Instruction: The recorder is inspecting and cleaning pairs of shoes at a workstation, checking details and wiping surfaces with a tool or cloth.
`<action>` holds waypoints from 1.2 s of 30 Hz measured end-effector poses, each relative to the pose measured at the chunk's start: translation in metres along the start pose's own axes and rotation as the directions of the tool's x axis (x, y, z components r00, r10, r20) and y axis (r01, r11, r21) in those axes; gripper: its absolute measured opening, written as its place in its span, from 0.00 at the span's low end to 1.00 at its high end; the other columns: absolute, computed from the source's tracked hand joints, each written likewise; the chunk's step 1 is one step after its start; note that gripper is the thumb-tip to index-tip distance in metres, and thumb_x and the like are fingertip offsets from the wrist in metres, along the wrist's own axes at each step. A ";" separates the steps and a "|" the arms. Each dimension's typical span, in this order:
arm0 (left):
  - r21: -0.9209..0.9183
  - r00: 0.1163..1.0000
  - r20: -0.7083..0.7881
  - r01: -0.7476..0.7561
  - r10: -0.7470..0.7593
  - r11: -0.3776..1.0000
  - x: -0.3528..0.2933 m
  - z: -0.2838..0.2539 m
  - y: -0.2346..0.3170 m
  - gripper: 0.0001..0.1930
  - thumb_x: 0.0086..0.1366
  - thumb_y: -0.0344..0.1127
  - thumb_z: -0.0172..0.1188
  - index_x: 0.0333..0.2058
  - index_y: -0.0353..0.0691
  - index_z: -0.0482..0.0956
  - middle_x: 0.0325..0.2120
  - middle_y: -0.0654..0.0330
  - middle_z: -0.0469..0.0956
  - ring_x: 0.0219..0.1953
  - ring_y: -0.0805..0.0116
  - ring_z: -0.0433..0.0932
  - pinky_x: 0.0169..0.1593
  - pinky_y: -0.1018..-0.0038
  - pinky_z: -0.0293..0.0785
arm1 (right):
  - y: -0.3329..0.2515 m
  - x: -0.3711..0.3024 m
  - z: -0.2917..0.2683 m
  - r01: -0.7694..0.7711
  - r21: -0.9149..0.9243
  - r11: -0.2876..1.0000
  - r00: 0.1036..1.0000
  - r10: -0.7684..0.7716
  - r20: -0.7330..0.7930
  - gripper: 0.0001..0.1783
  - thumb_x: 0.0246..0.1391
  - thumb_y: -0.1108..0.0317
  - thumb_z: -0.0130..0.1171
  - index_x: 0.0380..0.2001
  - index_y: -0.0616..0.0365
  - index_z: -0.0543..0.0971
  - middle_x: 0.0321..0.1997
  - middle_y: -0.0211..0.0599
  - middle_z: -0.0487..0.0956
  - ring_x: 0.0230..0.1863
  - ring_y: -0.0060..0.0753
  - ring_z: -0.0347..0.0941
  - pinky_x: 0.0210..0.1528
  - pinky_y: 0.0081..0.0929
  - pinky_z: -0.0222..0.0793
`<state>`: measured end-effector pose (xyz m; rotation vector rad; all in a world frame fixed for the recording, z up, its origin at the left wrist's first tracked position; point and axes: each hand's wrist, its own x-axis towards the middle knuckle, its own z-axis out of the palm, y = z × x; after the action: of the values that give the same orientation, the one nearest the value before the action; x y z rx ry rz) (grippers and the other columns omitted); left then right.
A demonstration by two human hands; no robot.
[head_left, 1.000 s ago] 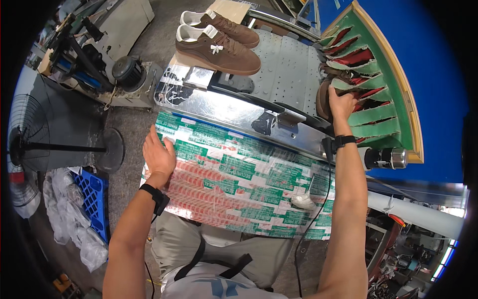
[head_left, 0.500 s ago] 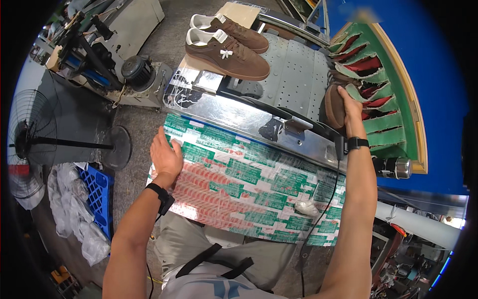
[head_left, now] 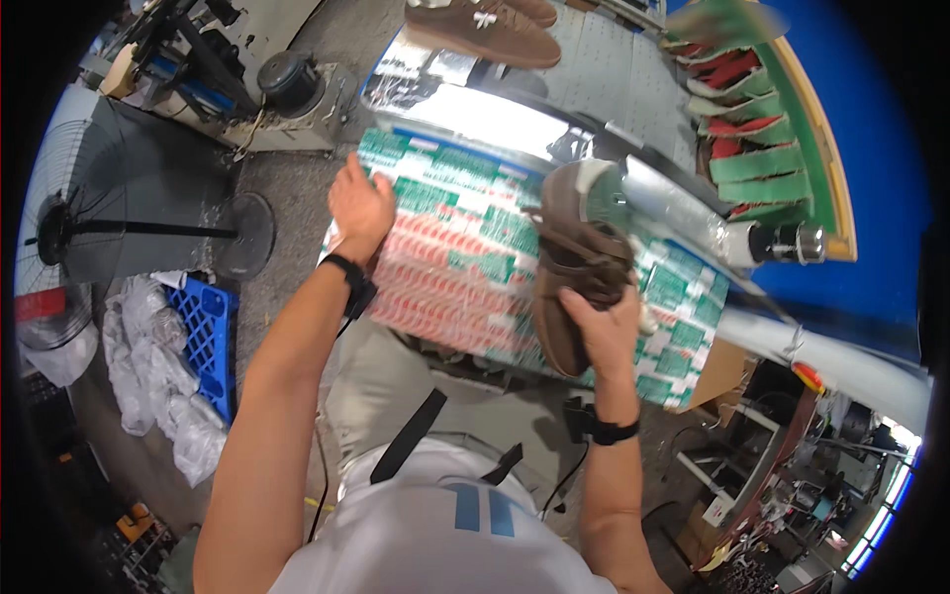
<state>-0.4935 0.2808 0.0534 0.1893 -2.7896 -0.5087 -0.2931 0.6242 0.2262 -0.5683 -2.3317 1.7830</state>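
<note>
My right hand [head_left: 608, 335] grips a brown lace-up sneaker [head_left: 566, 282] round its front part, with the thumb across the upper. The sneaker is held over the near work surface [head_left: 460, 262], which is covered in green, white and red printed tape. Its pale, greenish inside shows at the far end. My left hand [head_left: 362, 210] rests at the left edge of that surface, fingers stretched out and holding nothing. Beyond it, a pair of brown sneakers [head_left: 495, 32] stands on the conveyor, partly cut off by the top of the picture. A small white bow-like piece sits on the nearer one's laces.
A grey perforated conveyor [head_left: 618, 94] with a shiny metal edge runs beyond the taped surface. At right, green and red flaps [head_left: 757, 148] hang in a blue machine's opening. On my left stand a floor fan [head_left: 74, 226], a blue plastic crate [head_left: 203, 337] and clear plastic bags [head_left: 158, 366].
My right hand has drawn the sneaker away from the flaps, toward me and leftward, over the taped surface. My left hand stays at that surface's left edge. The view has shifted downward.
</note>
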 end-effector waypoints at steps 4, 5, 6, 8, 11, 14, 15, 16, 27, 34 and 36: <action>-0.080 1.000 0.019 -0.002 0.004 0.997 0.004 0.005 0.012 0.36 0.69 0.47 0.59 0.69 0.30 0.68 0.60 0.37 0.77 0.62 0.38 0.76 0.68 0.46 0.67 | 0.061 -0.040 0.069 0.010 -0.107 0.994 0.989 -0.026 -0.144 0.44 0.48 0.67 0.82 0.66 0.68 0.72 0.61 0.50 0.80 0.61 0.47 0.79 0.66 0.41 0.74; -0.106 0.997 -0.054 -0.056 0.050 0.993 0.002 0.005 0.005 0.35 0.69 0.46 0.60 0.68 0.29 0.70 0.60 0.36 0.77 0.63 0.38 0.75 0.69 0.46 0.66 | 0.065 -0.050 0.080 -0.001 -0.087 0.996 0.990 -0.011 -0.142 0.44 0.48 0.67 0.82 0.66 0.68 0.72 0.61 0.50 0.80 0.61 0.47 0.79 0.66 0.41 0.74; -0.133 0.987 -0.131 -0.110 0.093 0.985 -0.003 0.005 -0.001 0.34 0.69 0.45 0.60 0.67 0.29 0.71 0.60 0.36 0.77 0.64 0.38 0.74 0.71 0.47 0.64 | 0.069 -0.056 0.085 0.025 -0.169 0.985 0.983 -0.054 -0.173 0.45 0.48 0.65 0.81 0.67 0.68 0.71 0.61 0.52 0.78 0.63 0.50 0.77 0.67 0.43 0.72; -0.178 0.979 -0.132 -0.179 0.157 0.968 -0.011 -0.006 0.002 0.31 0.69 0.43 0.61 0.65 0.29 0.73 0.60 0.36 0.77 0.65 0.38 0.73 0.72 0.48 0.64 | 0.074 -0.052 0.083 0.046 -0.250 0.967 0.971 -0.102 -0.216 0.46 0.49 0.64 0.80 0.68 0.68 0.70 0.62 0.55 0.77 0.64 0.53 0.75 0.69 0.45 0.70; -0.687 0.968 0.161 -0.029 0.191 0.726 -0.057 -0.064 0.049 0.22 0.66 0.32 0.64 0.59 0.33 0.80 0.59 0.38 0.79 0.63 0.40 0.76 0.69 0.52 0.70 | 0.089 -0.059 0.057 -0.013 -0.073 0.997 1.000 0.012 -0.008 0.49 0.52 0.61 0.79 0.72 0.69 0.67 0.62 0.55 0.77 0.65 0.53 0.75 0.69 0.46 0.70; -0.706 0.880 -0.029 -0.354 0.474 0.614 -0.105 -0.087 0.078 0.20 0.66 0.29 0.67 0.57 0.34 0.82 0.56 0.43 0.81 0.51 0.46 0.84 0.55 0.58 0.81 | 0.083 -0.077 0.043 0.087 -0.129 0.988 0.987 -0.103 -0.123 0.35 0.58 0.66 0.73 0.67 0.66 0.74 0.60 0.49 0.80 0.64 0.48 0.76 0.67 0.41 0.71; -0.756 0.882 0.023 -0.293 0.471 0.585 -0.122 -0.094 0.095 0.20 0.67 0.30 0.68 0.57 0.36 0.82 0.52 0.47 0.83 0.47 0.51 0.85 0.52 0.61 0.81 | 0.071 -0.080 0.041 0.154 -0.125 0.980 0.965 -0.177 -0.194 0.28 0.60 0.67 0.72 0.62 0.64 0.78 0.59 0.47 0.81 0.61 0.45 0.78 0.64 0.39 0.73; -0.799 0.879 0.070 -0.234 0.471 0.554 -0.138 -0.104 0.111 0.19 0.67 0.30 0.68 0.56 0.37 0.83 0.48 0.50 0.86 0.43 0.56 0.86 0.49 0.65 0.82 | 0.056 -0.080 0.040 0.169 -0.138 0.976 0.965 -0.192 -0.176 0.28 0.60 0.67 0.72 0.62 0.64 0.78 0.59 0.47 0.81 0.61 0.45 0.78 0.64 0.39 0.73; -0.798 0.898 0.221 -0.058 0.381 0.599 -0.176 -0.128 0.121 0.09 0.67 0.28 0.68 0.45 0.37 0.86 0.38 0.54 0.86 0.38 0.57 0.85 0.43 0.65 0.80 | 0.022 -0.019 0.047 0.391 -0.532 0.751 0.861 -0.502 -0.076 0.11 0.62 0.62 0.72 0.41 0.58 0.85 0.36 0.38 0.83 0.38 0.43 0.81 0.43 0.40 0.76; -0.760 0.856 0.343 0.011 0.387 0.650 -0.183 -0.124 0.108 0.10 0.69 0.28 0.67 0.47 0.36 0.87 0.42 0.54 0.87 0.43 0.61 0.86 0.47 0.67 0.81 | 0.029 -0.055 0.026 -0.096 0.659 0.746 0.989 -0.003 0.147 0.13 0.74 0.59 0.62 0.44 0.59 0.83 0.40 0.28 0.84 0.38 0.18 0.74 0.42 0.20 0.70; -0.766 0.838 0.388 0.061 0.384 0.640 -0.186 -0.124 0.110 0.09 0.70 0.28 0.67 0.48 0.36 0.87 0.43 0.55 0.87 0.44 0.64 0.86 0.49 0.68 0.81 | 0.024 -0.082 0.019 -0.111 0.453 0.885 0.916 -0.086 0.392 0.14 0.75 0.57 0.60 0.42 0.58 0.82 0.41 0.27 0.83 0.37 0.17 0.73 0.41 0.20 0.68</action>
<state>-0.2865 0.3767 0.1542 -0.4766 -2.7061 -1.8603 -0.2192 0.5812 0.2069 -0.1454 -1.9719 2.5575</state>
